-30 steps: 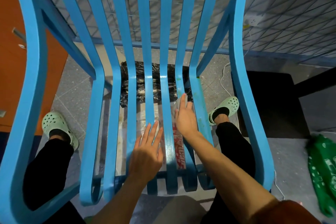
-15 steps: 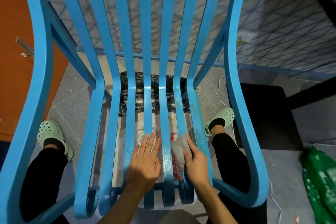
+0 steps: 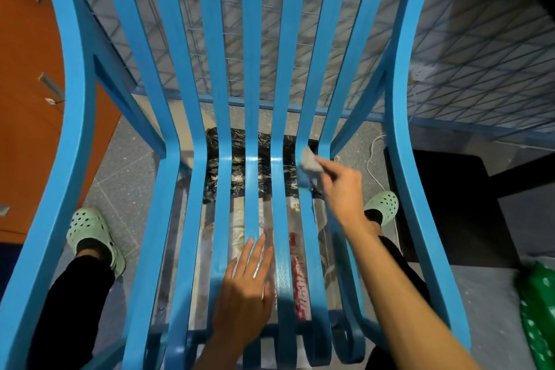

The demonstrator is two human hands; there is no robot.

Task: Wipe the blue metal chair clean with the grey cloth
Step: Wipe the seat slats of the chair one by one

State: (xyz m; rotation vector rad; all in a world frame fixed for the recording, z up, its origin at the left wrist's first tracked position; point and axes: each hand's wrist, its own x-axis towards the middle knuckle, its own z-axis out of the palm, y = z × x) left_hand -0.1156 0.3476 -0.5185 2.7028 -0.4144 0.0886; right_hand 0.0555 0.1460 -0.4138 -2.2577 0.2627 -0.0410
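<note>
- Cloth (image 3: 310, 163), grey and bunched, lay pressed on a slat right of the middle of the blue chair (image 3: 250, 99), at the bend where the seat met the back.
- Right hand (image 3: 342, 189) held it in a narrow grip, fingers curled round its near edge; the cloth stuck out past the fingertips, up and left of the palm.
- Left hand (image 3: 243, 300) rested flat on the middle seat slats near the front edge, grip wide, holding nothing.
</note>
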